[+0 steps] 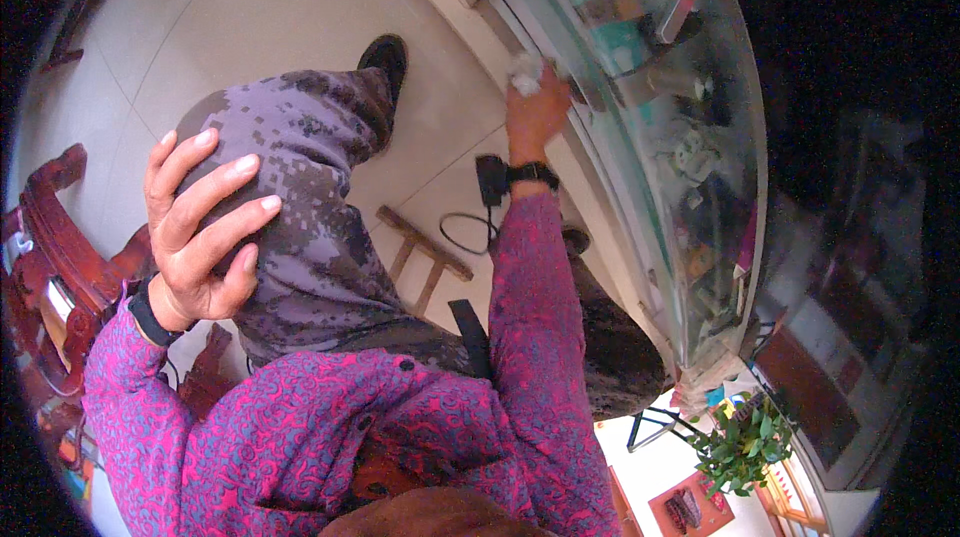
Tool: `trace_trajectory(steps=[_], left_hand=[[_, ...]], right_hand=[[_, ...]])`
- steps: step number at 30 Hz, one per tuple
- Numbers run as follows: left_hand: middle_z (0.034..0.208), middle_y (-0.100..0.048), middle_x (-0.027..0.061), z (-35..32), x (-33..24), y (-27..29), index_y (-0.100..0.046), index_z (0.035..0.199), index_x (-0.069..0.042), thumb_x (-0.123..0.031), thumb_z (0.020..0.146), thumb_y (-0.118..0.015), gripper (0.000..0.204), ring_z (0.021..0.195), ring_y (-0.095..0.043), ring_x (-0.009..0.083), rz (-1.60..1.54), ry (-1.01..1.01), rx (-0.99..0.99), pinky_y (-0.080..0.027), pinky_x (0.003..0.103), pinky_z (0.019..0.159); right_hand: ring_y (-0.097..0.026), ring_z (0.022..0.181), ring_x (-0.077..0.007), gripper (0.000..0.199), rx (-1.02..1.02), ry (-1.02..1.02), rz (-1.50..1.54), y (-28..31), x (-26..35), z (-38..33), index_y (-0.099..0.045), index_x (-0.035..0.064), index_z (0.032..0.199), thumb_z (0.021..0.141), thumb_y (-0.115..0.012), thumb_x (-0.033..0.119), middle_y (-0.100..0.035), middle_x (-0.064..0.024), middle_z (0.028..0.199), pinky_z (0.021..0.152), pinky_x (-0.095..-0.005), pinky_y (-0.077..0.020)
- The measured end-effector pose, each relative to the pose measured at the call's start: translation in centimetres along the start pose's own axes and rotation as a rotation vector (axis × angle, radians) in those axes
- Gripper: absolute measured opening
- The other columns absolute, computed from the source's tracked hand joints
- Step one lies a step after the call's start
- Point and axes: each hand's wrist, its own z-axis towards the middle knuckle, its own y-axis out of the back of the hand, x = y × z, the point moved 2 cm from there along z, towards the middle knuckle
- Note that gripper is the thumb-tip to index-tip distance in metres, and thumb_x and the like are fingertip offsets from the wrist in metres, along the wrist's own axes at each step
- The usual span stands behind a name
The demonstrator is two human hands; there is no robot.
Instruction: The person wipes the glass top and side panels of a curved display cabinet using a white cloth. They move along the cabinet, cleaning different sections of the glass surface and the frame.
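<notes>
My right hand [538, 119] reaches away from me to the lower frame of a glass-fronted cabinet [650, 137]. Its fingers are closed around a crumpled white wad [525, 74], cloth or tissue, I cannot tell which. Motion blurs the hand and the wad a little. Over my bent leg in camouflage trousers [300, 167], my left hand [205, 232] is raised with its fingers spread and nothing in it. A black band circles each wrist.
Dark red carved wooden furniture [60, 267] stands at the left. A small wooden stool [425, 252] shows beside my leg, on the tiled floor [280, 7]. A black device with a looped cord [490, 180] hangs by my right wrist. A leafy green plant [740, 447] is at lower right.
</notes>
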Motion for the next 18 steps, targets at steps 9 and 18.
trace_trajectory(steps=[9, 18], left_hand=[[0.131, -0.066, 0.0151, 0.4, -0.1, -0.1, -0.076, 0.112, -0.01, -0.023, 0.082, -0.062, 0.036, 0.134, -0.05, 0.0446, 0.007, 0.003, 0.022, -0.027, 0.061, 0.118], [0.132, -0.066, 0.0153, 0.4, -0.1, 0.1, -0.076, 0.112, -0.009, -0.02, 0.08, -0.062, 0.037, 0.134, -0.052, 0.0433, 0.032, 0.005, -0.012, -0.028, 0.059, 0.118]], right_hand=[[-0.057, 0.119, -0.0442, 0.07, 0.096, 0.03, 0.162, -2.1, 9.3, 5.7, -0.062, 0.0209, 0.137, 0.072, -0.085, 0.033, -0.06, -0.0185, 0.132, 0.098, -0.0517, -0.0512], [-0.054, 0.126, -0.0423, 0.085, -0.078, 0.058, -0.03, 4.2, -7.4, -3.8, -0.054, 0.0163, 0.145, 0.068, -0.089, 0.02, -0.062, -0.0189, 0.137, 0.108, -0.0511, -0.0445]])
